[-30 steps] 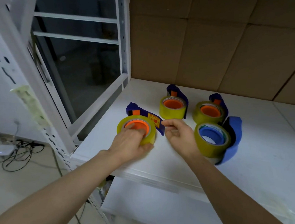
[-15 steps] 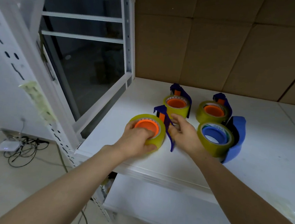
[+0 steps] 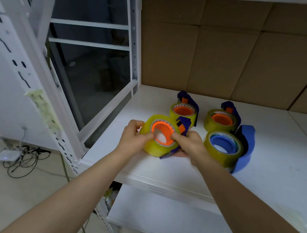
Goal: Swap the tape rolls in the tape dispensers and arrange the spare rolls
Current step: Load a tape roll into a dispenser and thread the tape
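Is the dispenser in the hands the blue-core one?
No: left hand and right hand hold the orange-core dispenser; the blue-core dispenser rests on the shelf.

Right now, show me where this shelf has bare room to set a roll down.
Widest: the shelf right of the light blue dispenser, back to the cardboard wall. Smaller: between the white post and the rear left dispenser. Crowded: the middle, where the left hand and right hand grip the held dispenser beside the other three.
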A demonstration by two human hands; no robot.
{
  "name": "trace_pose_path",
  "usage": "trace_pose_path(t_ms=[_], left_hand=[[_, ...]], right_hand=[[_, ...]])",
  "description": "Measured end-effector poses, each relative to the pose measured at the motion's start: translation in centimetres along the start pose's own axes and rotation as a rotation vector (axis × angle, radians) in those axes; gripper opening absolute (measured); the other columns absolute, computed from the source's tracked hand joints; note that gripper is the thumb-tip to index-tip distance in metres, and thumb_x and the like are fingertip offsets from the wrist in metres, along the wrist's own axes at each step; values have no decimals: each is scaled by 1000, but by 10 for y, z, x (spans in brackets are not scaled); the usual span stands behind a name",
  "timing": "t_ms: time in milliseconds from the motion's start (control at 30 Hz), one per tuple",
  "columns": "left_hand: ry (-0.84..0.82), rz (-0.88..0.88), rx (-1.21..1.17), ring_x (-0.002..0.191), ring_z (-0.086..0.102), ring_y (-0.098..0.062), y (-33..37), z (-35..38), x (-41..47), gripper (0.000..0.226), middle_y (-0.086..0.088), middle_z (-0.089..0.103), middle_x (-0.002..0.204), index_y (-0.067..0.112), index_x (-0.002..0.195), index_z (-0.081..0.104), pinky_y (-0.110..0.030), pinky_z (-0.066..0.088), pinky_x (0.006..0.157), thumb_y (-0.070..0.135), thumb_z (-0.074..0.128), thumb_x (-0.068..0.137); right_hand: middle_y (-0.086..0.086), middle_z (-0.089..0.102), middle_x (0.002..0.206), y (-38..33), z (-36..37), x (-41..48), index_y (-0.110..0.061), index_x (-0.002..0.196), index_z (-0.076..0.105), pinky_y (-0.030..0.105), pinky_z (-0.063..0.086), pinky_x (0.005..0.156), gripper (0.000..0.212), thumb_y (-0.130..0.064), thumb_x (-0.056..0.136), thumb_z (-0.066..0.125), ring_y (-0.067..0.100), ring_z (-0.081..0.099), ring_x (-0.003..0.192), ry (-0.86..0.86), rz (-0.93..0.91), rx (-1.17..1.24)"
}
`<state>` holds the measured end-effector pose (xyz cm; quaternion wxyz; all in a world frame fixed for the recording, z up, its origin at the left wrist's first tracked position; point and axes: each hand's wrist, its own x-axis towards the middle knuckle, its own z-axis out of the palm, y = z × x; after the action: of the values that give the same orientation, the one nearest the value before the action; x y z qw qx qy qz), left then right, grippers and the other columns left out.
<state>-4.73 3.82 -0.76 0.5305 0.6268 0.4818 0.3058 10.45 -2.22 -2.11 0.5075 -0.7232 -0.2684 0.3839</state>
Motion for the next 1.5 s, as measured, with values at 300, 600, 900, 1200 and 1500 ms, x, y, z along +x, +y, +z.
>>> trace_pose_path(t_ms=[300, 600, 900, 1200, 1500], left_hand=[[-364, -170, -437, 76, 61, -19, 24, -3, -10, 10, -8, 66, 83, 8, 88, 63, -28, 49, 71, 9, 53, 87], [-273, 50, -388, 88, 61, -22, 11, 10, -11, 30, -14, 67, 98, -1, 115, 60, -31, 48, 83, -5, 53, 85], [-124, 9, -441, 72, 60, -20, 10, 19, -5, 13, -11, 67, 81, 8, 85, 67, -27, 51, 68, 4, 55, 89], [-86, -49, -453, 76, 60, -22, 13, 13, -7, 12, -11, 66, 84, 10, 85, 66, -32, 49, 75, 5, 56, 88], [-45, -62, -467, 75, 58, -23, 15, 17, -5, 12, -11, 64, 78, 9, 76, 64, -31, 48, 72, 7, 59, 87]], right_hand=[[10, 68, 111, 3, 2, 1, -16, 110, 64, 46, 48, 99, 25, -9, 86, 61, 26, 62, 106, -68, -152, 83], [7, 70, 82, -25, -5, -17, -9, 93, 68, 30, 48, 59, 33, -40, 89, 56, 19, 64, 72, -18, -78, 72], [5, 52, 91, 12, 7, -28, -7, 103, 67, 24, 47, 81, 21, -20, 91, 56, 17, 56, 85, -16, -544, -238], [0, 61, 75, -1, 2, -39, -18, 90, 71, 16, 46, 59, 12, -28, 84, 66, 1, 56, 63, -75, -400, 3], [-3, 48, 84, 14, 12, -33, -12, 109, 66, 4, 38, 69, 25, -16, 84, 66, 4, 49, 71, 97, -677, -362]])
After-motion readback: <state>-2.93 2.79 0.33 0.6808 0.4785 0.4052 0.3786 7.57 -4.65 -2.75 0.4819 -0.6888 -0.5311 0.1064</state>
